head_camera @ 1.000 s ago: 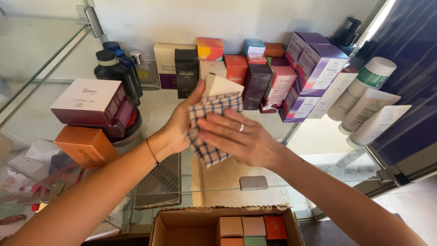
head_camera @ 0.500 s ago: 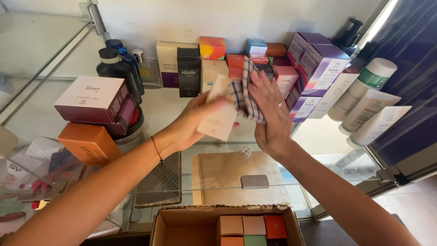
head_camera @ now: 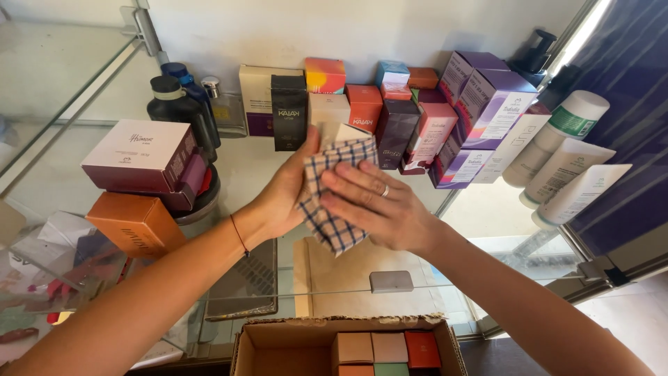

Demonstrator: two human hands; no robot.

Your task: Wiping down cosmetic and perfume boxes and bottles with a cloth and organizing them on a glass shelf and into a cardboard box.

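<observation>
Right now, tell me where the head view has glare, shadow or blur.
Head view: bright glare washes the window edge at top right; the glass shelf reflects pale light; the white tubes are sunlit. The checked cloth between the left hand and right hand is sharp; the cardboard box below lies in shade.

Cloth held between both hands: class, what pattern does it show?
The cloth is white with dark blue checks, seen in the head view.

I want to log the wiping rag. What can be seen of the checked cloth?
The checked cloth looks like thin woven fabric, white with dark blue lines. It is crumpled and wrapped over a small pale box, held above the glass shelf. The left hand backs it; the right hand lies flat on its front.
</observation>
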